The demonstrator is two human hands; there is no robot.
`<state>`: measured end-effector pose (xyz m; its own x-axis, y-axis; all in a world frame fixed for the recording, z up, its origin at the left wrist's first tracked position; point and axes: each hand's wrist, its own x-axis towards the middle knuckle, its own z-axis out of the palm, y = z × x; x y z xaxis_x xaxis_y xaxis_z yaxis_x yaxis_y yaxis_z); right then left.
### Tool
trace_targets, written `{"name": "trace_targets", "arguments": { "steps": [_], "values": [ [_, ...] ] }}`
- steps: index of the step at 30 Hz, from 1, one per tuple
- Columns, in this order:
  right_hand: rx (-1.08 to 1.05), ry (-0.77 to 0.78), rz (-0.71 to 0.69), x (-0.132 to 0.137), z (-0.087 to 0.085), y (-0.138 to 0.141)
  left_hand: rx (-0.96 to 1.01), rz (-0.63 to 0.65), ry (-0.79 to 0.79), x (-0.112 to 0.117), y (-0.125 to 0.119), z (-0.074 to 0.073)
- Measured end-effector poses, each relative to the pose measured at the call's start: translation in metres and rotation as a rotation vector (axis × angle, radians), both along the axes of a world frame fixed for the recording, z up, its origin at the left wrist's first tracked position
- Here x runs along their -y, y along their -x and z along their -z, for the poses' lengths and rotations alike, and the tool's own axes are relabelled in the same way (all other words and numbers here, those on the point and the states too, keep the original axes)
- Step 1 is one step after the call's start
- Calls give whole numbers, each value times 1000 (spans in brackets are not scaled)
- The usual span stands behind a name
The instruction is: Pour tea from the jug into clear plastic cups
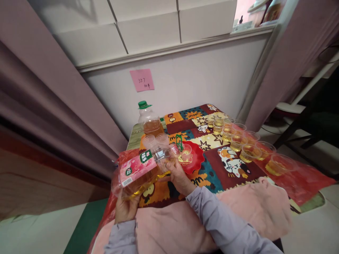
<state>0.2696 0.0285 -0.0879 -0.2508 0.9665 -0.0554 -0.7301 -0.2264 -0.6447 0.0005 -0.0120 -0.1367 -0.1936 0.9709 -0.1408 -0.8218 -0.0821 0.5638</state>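
A large clear bottle (140,169) with a pink label lies tilted between my hands, its neck pointing right and low over a red scalloped plate (197,160). My left hand (126,208) is wrapped under the bottle's base end. Near the neck, my right hand (178,176) grips the bottle from below. Yellowish liquid lies along the bottle's lower side. At its mouth, a clear plastic cup (186,151) stands on the plate with some liquid in it. A green handle loop (179,142) shows by the neck.
Behind stands a second bottle (151,123) with a green cap, partly full. Two clear cups (162,138) are beside it. On the right, several plastic cups of yellow liquid (250,152) stand in rows. A pink cloth (254,208) covers the table's near edge; red plastic sheeting (312,176) hangs at the right.
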Motion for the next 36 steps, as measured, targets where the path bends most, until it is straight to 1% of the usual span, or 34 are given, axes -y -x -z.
{"name": "trace_targets", "arguments": {
  "steps": [3, 7, 11, 19, 23, 30, 36],
  "values": [
    [-16, -11, 4, 0, 0, 0, -35, 0, 37, 0, 0, -1],
    [-11, -5, 14, 1, -1, 0, -77, -38, 47, 0, -2, -2],
    [-5, 4, 10, 1, -2, 0, -104, -26, 58, 1, -2, -3],
    [-9, -1, 3, 1, -3, -1, -33, 22, 11, 1, -7, -12],
    [-9, -8, 7, 1, -2, 0, -18, 5, 46, 1, -4, -8],
    [-6, 12, 9, 0, -3, 0, -65, 16, 15, 0, 2, 0],
    [3, -2, 8, 0, -3, -1, -77, -24, 41, 0, 1, -1]
  ]
}}
